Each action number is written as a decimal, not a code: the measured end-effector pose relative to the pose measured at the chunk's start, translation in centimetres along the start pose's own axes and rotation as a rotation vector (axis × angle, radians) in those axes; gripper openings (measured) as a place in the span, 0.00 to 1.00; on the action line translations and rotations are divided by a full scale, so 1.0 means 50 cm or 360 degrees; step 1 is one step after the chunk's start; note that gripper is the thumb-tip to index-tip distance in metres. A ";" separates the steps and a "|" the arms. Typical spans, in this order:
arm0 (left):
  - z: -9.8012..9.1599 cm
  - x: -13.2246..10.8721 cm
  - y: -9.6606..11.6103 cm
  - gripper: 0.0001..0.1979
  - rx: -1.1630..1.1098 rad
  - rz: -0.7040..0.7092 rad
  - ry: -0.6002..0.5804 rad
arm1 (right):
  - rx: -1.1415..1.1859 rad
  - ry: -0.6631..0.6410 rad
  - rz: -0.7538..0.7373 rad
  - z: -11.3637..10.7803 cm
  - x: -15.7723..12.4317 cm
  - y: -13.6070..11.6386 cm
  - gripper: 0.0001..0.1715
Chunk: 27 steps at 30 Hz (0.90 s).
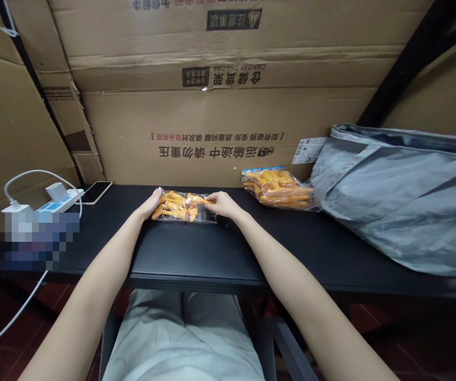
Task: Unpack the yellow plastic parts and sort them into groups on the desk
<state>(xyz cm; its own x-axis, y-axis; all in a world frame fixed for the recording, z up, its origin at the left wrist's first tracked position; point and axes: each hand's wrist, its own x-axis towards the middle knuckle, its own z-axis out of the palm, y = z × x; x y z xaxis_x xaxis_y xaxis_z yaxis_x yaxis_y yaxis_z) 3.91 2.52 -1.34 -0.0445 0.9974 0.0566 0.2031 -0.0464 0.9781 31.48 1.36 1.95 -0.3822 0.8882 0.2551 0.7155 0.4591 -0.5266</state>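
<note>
A clear plastic bag (205,215) of shiny orange pieces lies on the black table before me, its long side running left to right. The pieces have narrow and wider ends; their exact kind I cannot make out. My left hand (152,204) grips the bag's left end, the fingers partly hidden. At the other end, my right hand (222,204) pinches the narrow tip of one orange piece (199,199). Whether this piece is fully inside the plastic I cannot tell. Farther right sits a second clear bag of orange pieces (277,188) with a blue patterned top strip.
A large grey fabric bag (394,201) fills the table's right side. On the left are a phone (96,192), a white power strip (63,201) with chargers, and a white cable (33,291) hanging over the edge. A cardboard wall (220,114) stands behind the table (196,254).
</note>
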 end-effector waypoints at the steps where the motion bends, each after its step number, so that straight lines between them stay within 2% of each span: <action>1: 0.001 0.002 -0.002 0.28 0.0004 0.0026 0.0009 | 0.0013 0.0009 0.0028 -0.001 0.000 0.000 0.15; 11: 0.003 -0.005 0.010 0.23 0.0081 0.0074 0.0081 | 0.0721 -0.0036 0.0026 0.018 0.010 0.039 0.21; 16: 0.014 -0.025 0.028 0.23 0.0042 0.0020 -0.0038 | 0.0690 0.0062 -0.0120 0.048 0.011 0.010 0.13; 20: 0.017 -0.037 0.037 0.28 0.0169 0.0064 0.0023 | 0.0923 0.0089 -0.0211 0.067 0.013 -0.013 0.07; 23: 0.015 -0.037 0.038 0.31 0.0204 0.0042 0.0040 | 0.1100 0.0133 -0.0096 0.070 0.015 -0.012 0.08; 27: 0.017 -0.034 0.038 0.29 0.0166 0.0056 0.0014 | 0.1000 0.0274 0.0295 0.063 0.015 -0.006 0.03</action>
<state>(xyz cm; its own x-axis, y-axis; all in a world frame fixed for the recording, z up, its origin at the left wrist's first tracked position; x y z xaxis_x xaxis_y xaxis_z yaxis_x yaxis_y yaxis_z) 5.19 0.81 0.28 -0.0441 0.9947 0.0926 0.3053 -0.0749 0.9493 29.15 1.82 -0.27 -0.1500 0.9654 0.2131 0.2645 0.2469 -0.9323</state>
